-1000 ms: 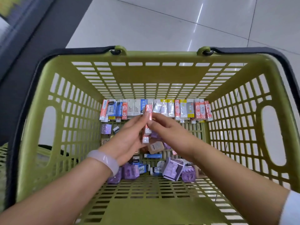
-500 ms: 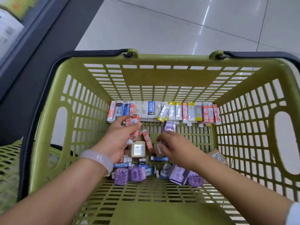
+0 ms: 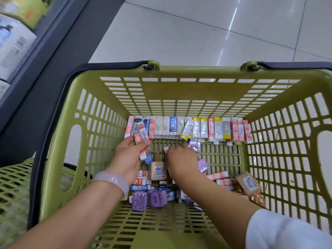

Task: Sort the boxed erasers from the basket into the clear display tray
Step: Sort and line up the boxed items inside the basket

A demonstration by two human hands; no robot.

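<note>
A green slatted basket (image 3: 269, 97) holds many small boxed erasers. A row of them (image 3: 197, 128), red, white, blue and yellow, stands along the far wall. My left hand (image 3: 129, 155) grips a few red-and-white eraser boxes (image 3: 141, 139) near the row's left end. My right hand (image 3: 181, 159) reaches down to the basket floor, fingers on a small red-and-white box (image 3: 166, 149); its grip is hidden. Loose boxes (image 3: 217, 176) and purple packets (image 3: 139, 201) lie near my wrists. No clear display tray is in view.
A beige bottle (image 3: 158, 170) lies between my hands. A brown carton (image 3: 248, 183) leans at the right. A second green basket (image 3: 12, 187) sits at the left, beside a dark shelf edge (image 3: 53, 56). Tiled floor (image 3: 197, 33) lies beyond.
My hands have parted and dropped from mid-basket: the left moved left with the red boxes, the right went down to the basket floor. The view shifted so the basket sits lower and to the right.
</note>
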